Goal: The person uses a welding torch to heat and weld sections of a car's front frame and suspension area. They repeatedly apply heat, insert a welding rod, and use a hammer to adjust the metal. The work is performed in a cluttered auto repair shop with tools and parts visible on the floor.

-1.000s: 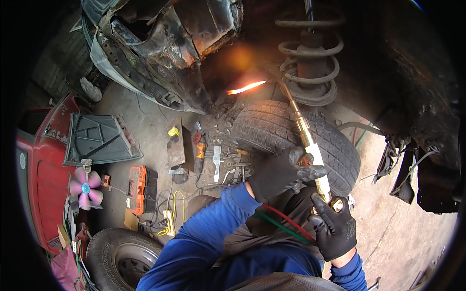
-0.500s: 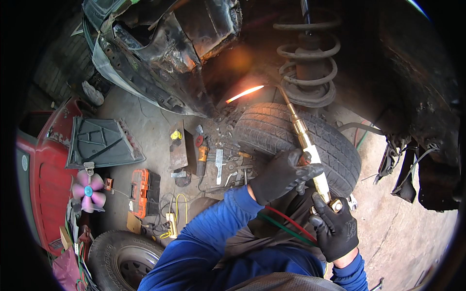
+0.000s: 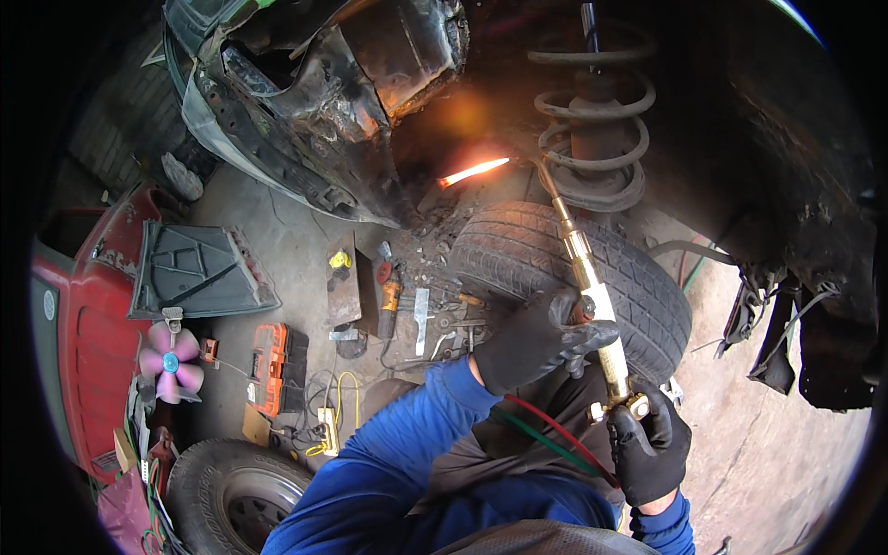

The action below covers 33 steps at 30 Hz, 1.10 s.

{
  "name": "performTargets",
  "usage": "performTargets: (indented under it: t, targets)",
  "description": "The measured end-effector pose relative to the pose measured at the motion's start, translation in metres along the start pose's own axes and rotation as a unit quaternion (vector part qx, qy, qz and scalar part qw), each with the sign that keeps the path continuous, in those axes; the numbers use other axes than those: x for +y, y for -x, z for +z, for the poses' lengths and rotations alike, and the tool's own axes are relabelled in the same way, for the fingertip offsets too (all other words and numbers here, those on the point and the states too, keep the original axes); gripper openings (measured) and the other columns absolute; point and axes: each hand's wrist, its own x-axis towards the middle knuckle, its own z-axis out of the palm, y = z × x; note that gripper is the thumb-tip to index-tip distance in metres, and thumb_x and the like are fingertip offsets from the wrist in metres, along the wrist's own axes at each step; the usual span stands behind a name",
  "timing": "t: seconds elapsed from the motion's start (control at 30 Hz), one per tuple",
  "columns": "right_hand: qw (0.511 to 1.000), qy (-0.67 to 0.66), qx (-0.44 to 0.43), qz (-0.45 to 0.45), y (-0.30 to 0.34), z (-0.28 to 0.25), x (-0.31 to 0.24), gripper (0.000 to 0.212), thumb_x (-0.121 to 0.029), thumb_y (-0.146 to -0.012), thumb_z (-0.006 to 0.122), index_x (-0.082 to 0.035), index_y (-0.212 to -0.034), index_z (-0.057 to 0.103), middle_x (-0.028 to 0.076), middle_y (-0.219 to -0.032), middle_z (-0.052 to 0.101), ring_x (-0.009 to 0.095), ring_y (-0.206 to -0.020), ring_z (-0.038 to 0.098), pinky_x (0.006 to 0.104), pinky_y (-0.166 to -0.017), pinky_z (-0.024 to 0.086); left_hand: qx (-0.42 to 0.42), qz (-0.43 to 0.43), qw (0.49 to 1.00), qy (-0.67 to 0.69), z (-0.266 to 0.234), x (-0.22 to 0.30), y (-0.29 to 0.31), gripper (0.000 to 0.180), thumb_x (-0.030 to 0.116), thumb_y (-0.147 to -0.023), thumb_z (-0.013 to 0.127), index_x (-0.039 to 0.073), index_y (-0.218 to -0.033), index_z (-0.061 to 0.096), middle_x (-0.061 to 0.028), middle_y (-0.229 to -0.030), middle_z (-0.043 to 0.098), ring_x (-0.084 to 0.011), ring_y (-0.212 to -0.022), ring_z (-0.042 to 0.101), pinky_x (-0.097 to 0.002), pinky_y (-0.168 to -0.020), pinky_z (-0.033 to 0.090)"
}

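A lit gas torch [image 3: 601, 310] with a brass neck and pale handle slants across the middle, its thin nozzle pointing up and to the left. An orange-white flame [image 3: 474, 172] burns beside the nozzle tip. My left hand [image 3: 532, 342], in a black glove, is closed round the torch handle. Lower down, my black-gloved right hand [image 3: 652, 449] has thumb and fingers on the brass valve knobs [image 3: 636, 405] at the torch's rear end. Red and green hoses [image 3: 564, 441] run across my lap toward my right hand. Behind the torch lies a tire [image 3: 518, 236].
A burnt car body panel [image 3: 324, 120] rises at upper left, and a coil spring [image 3: 606, 157] hangs above the tire. On the floor are an angle grinder [image 3: 388, 310], an orange toolbox [image 3: 270, 370], a fan [image 3: 170, 363], a yellow cord [image 3: 347, 388] and another wheel [image 3: 222, 490].
My right hand has shifted slightly down and right at the valve knobs. The torch and flame sit a little farther right in the picture, as the whole view has moved slightly.
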Motion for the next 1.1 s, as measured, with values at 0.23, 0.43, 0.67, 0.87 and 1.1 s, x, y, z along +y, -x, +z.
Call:
performTargets:
  t: [0.23, 0.43, 0.67, 0.87, 1.1]
  targets:
    - [0.999, -0.020, -0.033, 0.020, 0.003, -0.006, -0.001, 0.043, -0.003, -0.100, 0.070, 0.004, -0.142, 0.067, 0.015, -0.116, 0.078, 0.018, -0.100, 0.075, 0.0346, -0.090, 0.061, -0.020, 0.037, 0.999, -0.033, -0.005, -0.009, -0.001, 0.032, 0.022, -0.099, 0.088, 0.004, -0.119, 0.069, 0.0028, -0.087, 0.067, -0.0045, -0.068, 0.059, -0.0248, -0.059, 0.047]
    - [0.989, -0.135, -0.047, 0.047, 0.008, -0.002, -0.001, 0.048, -0.006, -0.100, 0.073, 0.004, -0.146, 0.063, 0.017, -0.131, 0.072, 0.023, -0.113, 0.073, 0.0378, -0.102, 0.059, 0.011, 0.019, 0.999, -0.029, -0.002, -0.002, 0.002, 0.034, 0.024, -0.101, 0.087, 0.004, -0.124, 0.071, 0.0032, -0.092, 0.070, -0.0038, -0.075, 0.063, -0.0255, -0.063, 0.050]
    - [0.994, -0.099, 0.004, 0.037, 0.010, -0.003, -0.006, 0.043, -0.006, -0.101, 0.072, 0.003, -0.142, 0.066, 0.016, -0.128, 0.074, 0.022, -0.113, 0.073, 0.0386, -0.103, 0.058, 0.041, 0.098, 0.964, -0.242, -0.004, 0.016, 0.007, 0.034, 0.034, -0.095, 0.092, 0.007, -0.109, 0.077, 0.0009, -0.090, 0.073, -0.0059, -0.077, 0.065, -0.0286, -0.068, 0.053]
    - [0.994, -0.099, 0.044, 0.027, 0.006, -0.009, -0.006, 0.038, -0.007, -0.102, 0.070, 0.003, -0.139, 0.069, 0.013, -0.124, 0.075, 0.020, -0.111, 0.072, 0.0376, -0.102, 0.057, -0.034, 0.214, 0.903, -0.372, -0.005, 0.029, 0.033, 0.035, 0.023, -0.085, 0.099, 0.009, -0.112, 0.081, -0.0061, -0.097, 0.080, -0.0207, -0.086, 0.077, -0.0350, -0.075, 0.059]
    - [0.990, -0.124, 0.057, 0.033, 0.004, -0.010, -0.011, 0.040, -0.006, -0.101, 0.069, 0.004, -0.139, 0.068, 0.014, -0.125, 0.074, 0.019, -0.111, 0.071, 0.0374, -0.102, 0.057, -0.198, 0.355, 0.825, -0.393, 0.008, 0.014, 0.025, 0.064, 0.020, -0.078, 0.093, 0.015, -0.140, 0.077, -0.0083, -0.101, 0.077, -0.0323, -0.091, 0.072, -0.0440, -0.082, 0.058]
